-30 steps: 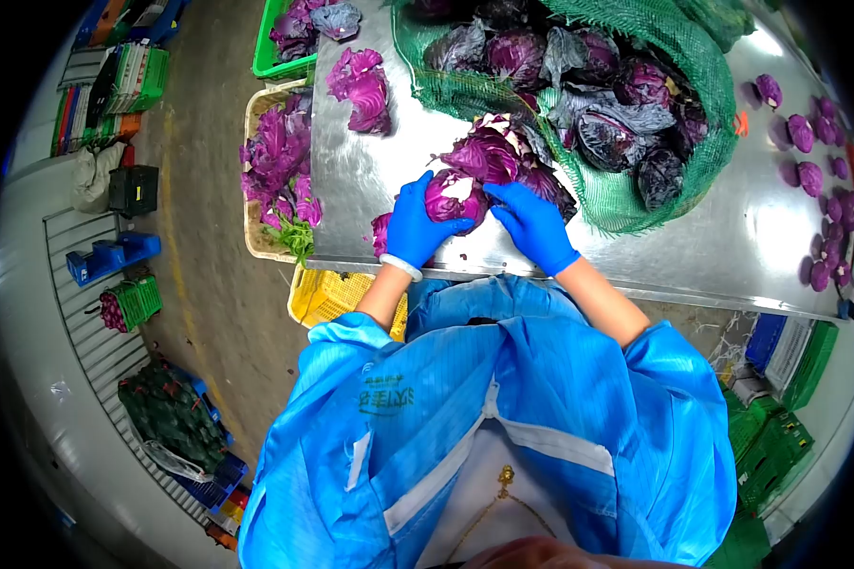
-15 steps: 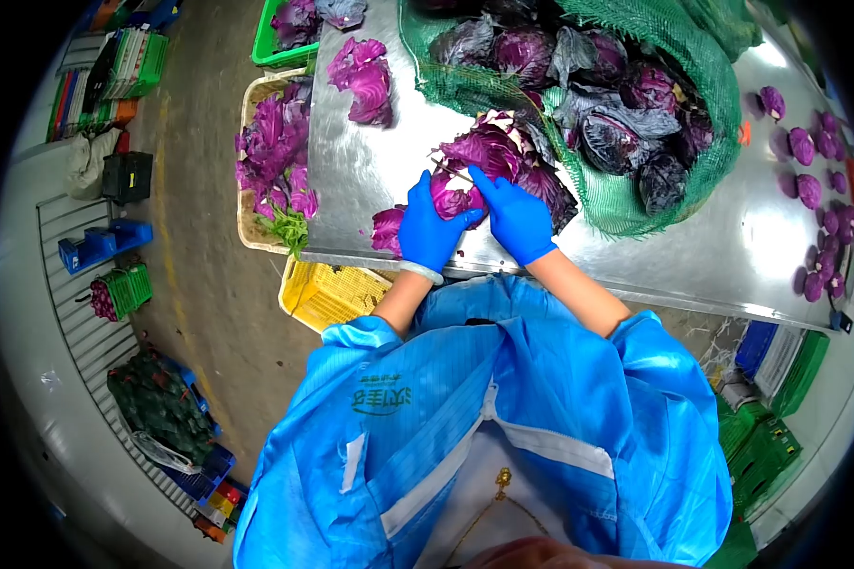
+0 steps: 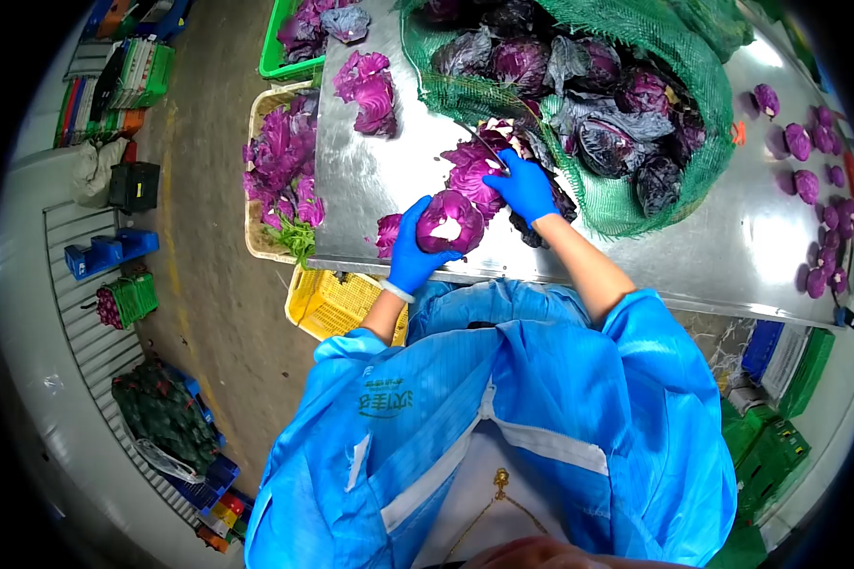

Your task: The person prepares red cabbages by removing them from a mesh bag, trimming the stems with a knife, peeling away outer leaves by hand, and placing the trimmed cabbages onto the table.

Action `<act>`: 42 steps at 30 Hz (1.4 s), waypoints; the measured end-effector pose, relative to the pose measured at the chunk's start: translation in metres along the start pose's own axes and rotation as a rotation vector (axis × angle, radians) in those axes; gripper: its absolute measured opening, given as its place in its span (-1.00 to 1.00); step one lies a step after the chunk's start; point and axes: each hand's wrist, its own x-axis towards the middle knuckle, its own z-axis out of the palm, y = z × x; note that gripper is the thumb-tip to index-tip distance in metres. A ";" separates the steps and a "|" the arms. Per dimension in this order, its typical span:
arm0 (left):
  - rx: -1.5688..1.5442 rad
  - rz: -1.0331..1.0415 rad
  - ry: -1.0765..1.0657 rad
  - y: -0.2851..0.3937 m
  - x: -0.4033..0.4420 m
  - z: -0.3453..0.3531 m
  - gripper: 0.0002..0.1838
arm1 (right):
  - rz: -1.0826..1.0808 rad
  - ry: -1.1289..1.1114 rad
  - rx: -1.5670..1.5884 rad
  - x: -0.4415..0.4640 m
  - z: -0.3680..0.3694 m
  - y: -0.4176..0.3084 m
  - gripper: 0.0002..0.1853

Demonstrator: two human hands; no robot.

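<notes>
My left hand (image 3: 416, 251), in a blue glove, is wrapped round the left side of a purple cabbage (image 3: 451, 224) whose pale cut stem faces up. A thin dark knife (image 3: 476, 138) sticks out up and left from my right hand (image 3: 525, 188), which is closed on its handle. That hand is over a pile of loose purple leaves (image 3: 474, 177), apart from the held cabbage. A small leaf piece (image 3: 388, 234) lies left of my left hand on the metal table (image 3: 403, 171).
A green mesh sack (image 3: 721, 142) of dark cabbages lies at the back. Small purple cabbages (image 3: 798, 142) sit at the right. A cream crate (image 3: 254, 209) of leaves, a green crate (image 3: 268, 57) and a yellow basket (image 3: 332, 305) stand at the left.
My right hand has moved up and right with the knife, away from the cabbage. The cabbage in my left hand now shows whole, with its cut stem facing up.
</notes>
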 end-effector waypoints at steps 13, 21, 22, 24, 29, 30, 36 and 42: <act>-0.120 0.121 0.356 0.058 0.020 0.005 0.12 | 0.017 -0.157 0.518 -0.046 -0.010 -0.053 -0.40; -0.426 0.066 0.244 0.053 0.016 -0.011 0.10 | 0.043 0.195 0.508 -0.016 -0.028 0.017 -0.64; -0.522 0.070 0.186 0.053 0.017 -0.015 0.10 | -0.023 0.185 0.407 -0.019 -0.039 0.016 -0.60; -0.450 0.105 0.102 0.055 0.022 -0.025 0.19 | -0.275 0.354 0.147 -0.033 -0.047 0.000 -0.41; -0.461 0.127 -0.084 0.074 0.030 -0.017 0.30 | 0.228 -0.525 0.766 -0.050 -0.083 -0.070 -0.37; -0.462 0.113 -0.116 0.078 0.032 -0.015 0.33 | 0.212 -0.485 0.809 -0.050 -0.082 -0.066 -0.38; -0.695 -0.171 -0.046 0.080 0.021 -0.001 0.18 | -0.199 -0.011 0.445 -0.051 -0.054 -0.053 -0.30; -0.739 -0.275 0.004 0.062 0.012 0.004 -0.07 | -0.387 0.038 -0.024 -0.074 -0.046 -0.068 -0.19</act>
